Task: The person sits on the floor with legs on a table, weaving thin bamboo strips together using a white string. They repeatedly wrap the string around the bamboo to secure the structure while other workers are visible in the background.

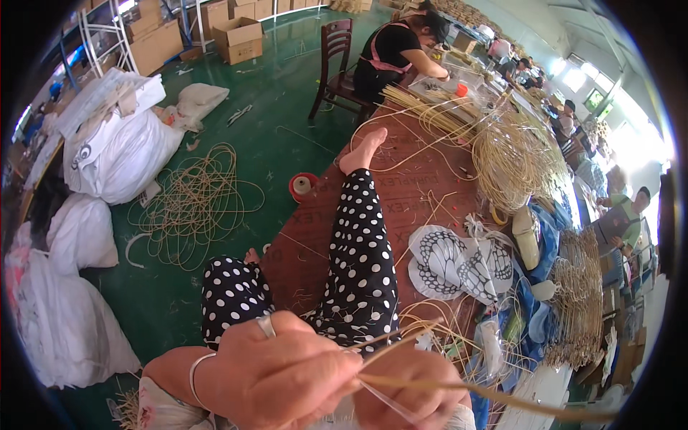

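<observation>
Close to me, my left hand [287,369] is closed in a pinch, with a ring and a bracelet on it. Between its thumb and fingers, thin tan cane strips [494,394] cross each other, and one long end runs out to the right. My right hand [412,383] is just behind the crossing, its fingers curled and partly blurred. From the crossing a thin pale thread [390,401] slants down into the right hand. The exact hold of the right fingertips is hard to see.
My legs in dotted trousers rest on a red-brown board [444,186]. Beside them lie butterfly-wing cutouts [459,265], cane coils [509,158] and a bundle of bent wires [577,301]. Left on the green floor are loose cane [204,201], white sacks [118,158] and a red-rimmed roll [304,187]. A person [394,54] sits ahead.
</observation>
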A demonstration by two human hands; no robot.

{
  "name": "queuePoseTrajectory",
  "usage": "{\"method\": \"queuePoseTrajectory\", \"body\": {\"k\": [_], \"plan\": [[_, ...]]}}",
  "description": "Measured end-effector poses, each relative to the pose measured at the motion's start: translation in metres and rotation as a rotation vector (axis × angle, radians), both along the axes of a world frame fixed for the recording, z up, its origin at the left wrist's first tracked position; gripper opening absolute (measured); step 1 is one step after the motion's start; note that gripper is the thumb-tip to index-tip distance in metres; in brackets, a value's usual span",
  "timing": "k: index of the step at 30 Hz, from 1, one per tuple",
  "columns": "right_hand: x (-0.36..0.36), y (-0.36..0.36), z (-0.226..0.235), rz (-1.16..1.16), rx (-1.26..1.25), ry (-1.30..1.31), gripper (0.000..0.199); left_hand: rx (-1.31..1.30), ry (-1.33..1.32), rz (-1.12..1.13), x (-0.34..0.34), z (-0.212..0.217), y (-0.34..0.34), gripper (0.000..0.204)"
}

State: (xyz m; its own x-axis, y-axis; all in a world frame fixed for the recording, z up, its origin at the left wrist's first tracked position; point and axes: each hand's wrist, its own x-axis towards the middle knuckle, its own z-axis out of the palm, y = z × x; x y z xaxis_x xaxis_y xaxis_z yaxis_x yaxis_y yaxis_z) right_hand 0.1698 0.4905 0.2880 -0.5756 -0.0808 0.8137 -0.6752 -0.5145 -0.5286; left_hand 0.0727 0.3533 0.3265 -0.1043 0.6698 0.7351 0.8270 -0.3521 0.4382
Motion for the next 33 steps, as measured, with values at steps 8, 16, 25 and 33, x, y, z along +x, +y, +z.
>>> {"method": "queuePoseTrajectory", "body": {"k": [8,16,25,33], "plan": [[0.002,0.001,-0.004,-0.951,0.567,-0.097,0.024,0.059,0.026,0.121,0.005,-0.016,-0.001,0.02],[-0.03,0.0,-0.062,-1.068,0.329,-0.387,0.015,-0.056,0.149,0.293,-0.023,-0.065,0.02,0.014],[0.003,-0.006,0.002,-0.109,-0.052,-0.51,0.026,0.046,0.041,0.221,-0.022,-0.039,0.019,0.012],[-0.004,0.003,0.008,0.107,-0.011,-0.168,0.021,0.112,0.0,0.068,0.0,-0.006,0.0,0.017]]}}
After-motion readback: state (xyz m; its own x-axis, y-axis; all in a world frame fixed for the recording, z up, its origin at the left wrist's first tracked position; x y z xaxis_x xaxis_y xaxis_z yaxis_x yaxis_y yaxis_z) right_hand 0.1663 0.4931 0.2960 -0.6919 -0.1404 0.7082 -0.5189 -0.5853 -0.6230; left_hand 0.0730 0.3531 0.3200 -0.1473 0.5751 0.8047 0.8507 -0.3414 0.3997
